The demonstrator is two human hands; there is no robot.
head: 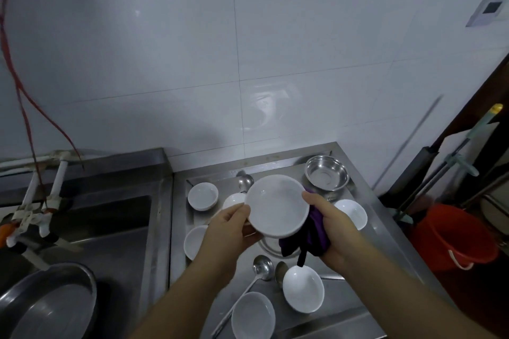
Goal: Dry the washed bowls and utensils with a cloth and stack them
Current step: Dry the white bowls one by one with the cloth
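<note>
**White bowl held over the draining board**

Left hand pinches the white bowl at its 9 o'clock rim. Right hand, fingers curled, grips the purple cloth against the bowl's 3 o'clock edge, above the steel draining board.

A shallow round white ceramic bowl is held up above the steel counter, tilted so its hollow faces up and toward the person. A bunched dark purple cloth hangs against its right rim. Other small white bowls sit upright on the counter: one at the back left, one at the left, one at the right, two near the front. A shiny steel bowl stands at the back. A long steel ladle lies between the front bowls.
</note>
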